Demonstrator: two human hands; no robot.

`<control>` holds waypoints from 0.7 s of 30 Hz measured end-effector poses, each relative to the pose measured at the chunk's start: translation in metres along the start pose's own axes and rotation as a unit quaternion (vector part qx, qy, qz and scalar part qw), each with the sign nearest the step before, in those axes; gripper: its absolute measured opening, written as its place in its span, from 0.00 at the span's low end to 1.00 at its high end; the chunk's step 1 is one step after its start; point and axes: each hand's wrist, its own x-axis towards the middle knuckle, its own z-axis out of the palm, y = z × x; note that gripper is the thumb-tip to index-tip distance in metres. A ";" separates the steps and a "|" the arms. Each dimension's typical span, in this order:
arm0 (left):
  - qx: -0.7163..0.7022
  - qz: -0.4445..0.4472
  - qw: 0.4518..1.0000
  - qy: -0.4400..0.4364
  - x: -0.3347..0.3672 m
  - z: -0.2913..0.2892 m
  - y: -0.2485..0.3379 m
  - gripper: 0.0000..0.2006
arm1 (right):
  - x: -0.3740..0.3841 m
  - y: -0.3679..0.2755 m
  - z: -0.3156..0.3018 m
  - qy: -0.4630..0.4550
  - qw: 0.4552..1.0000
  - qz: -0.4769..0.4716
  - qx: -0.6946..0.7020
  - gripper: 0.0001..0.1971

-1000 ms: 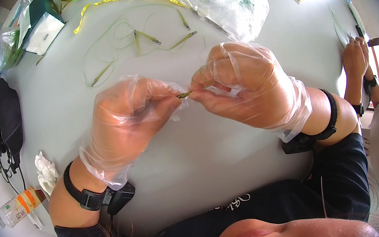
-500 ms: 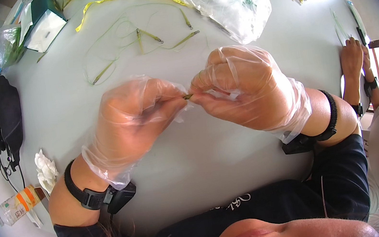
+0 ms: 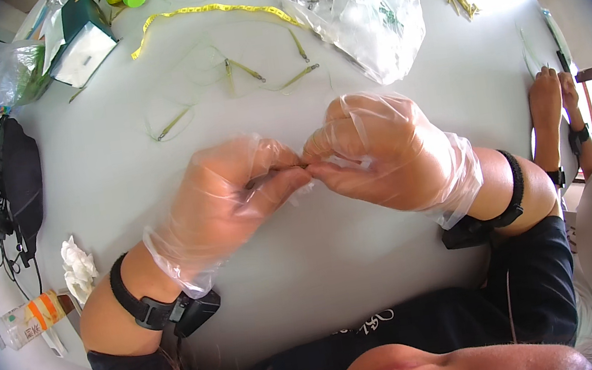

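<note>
My left hand (image 3: 225, 191), in a thin clear plastic glove, pinches thumb and forefinger together near the middle of the view. Against it, fingertip to fingertip, my right hand (image 3: 382, 154) is gloved the same way and also closed in a pinch. Between them is a tiny olive-green piece (image 3: 303, 165), almost wholly covered by the fingers, so its kind cannot be made out. Beyond my hands lie several slim green tapered pieces (image 3: 247, 70) with small dark tips, and fine green strands curl among them.
A yellow measuring tape (image 3: 210, 8) and a clear plastic bag (image 3: 379, 22) lie farther back. At left are a dark green box (image 3: 83, 41), a black pouch (image 3: 24, 178), crumpled tissue (image 3: 78, 269) and a bottle (image 3: 31, 319). Another person's hands (image 3: 547, 97) work at the right edge.
The view has shifted a little, and everything on the table sits slightly lower in it. My pinched fingertips have drawn closer together, covering more of the small olive-green piece.
</note>
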 end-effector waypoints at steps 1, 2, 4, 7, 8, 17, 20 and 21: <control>0.003 0.003 1.000 0.002 0.000 -0.001 0.000 0.04 | 0.001 -0.001 -0.001 -0.007 1.000 -0.001 -0.012 0.09; 0.005 -0.005 1.000 0.004 -0.001 -0.001 0.000 0.03 | 0.001 0.000 0.000 -0.005 1.000 -0.005 -0.013 0.09; 0.007 -0.009 1.000 0.006 -0.003 -0.001 0.003 0.02 | -0.002 0.001 0.003 0.007 0.999 0.005 0.036 0.10; 0.014 -0.005 0.999 0.040 -0.004 -0.006 0.005 0.03 | 0.000 -0.004 -0.004 -0.009 1.000 0.016 0.023 0.14; 0.047 -0.002 0.997 0.057 -0.004 -0.010 0.004 0.02 | 0.001 -0.005 -0.006 -0.008 1.000 0.015 0.020 0.14; -0.146 -0.024 0.964 0.222 0.002 -0.026 -0.013 0.04 | 0.003 0.000 -0.009 0.006 0.988 -0.093 0.120 0.14; -0.140 -0.029 0.956 0.257 0.003 -0.027 -0.012 0.06 | 0.003 -0.004 -0.013 -0.031 0.983 -0.112 0.141 0.16; -0.121 -0.029 0.954 0.274 0.003 -0.026 -0.012 0.07 | 0.003 -0.006 -0.014 -0.026 0.985 -0.104 0.134 0.16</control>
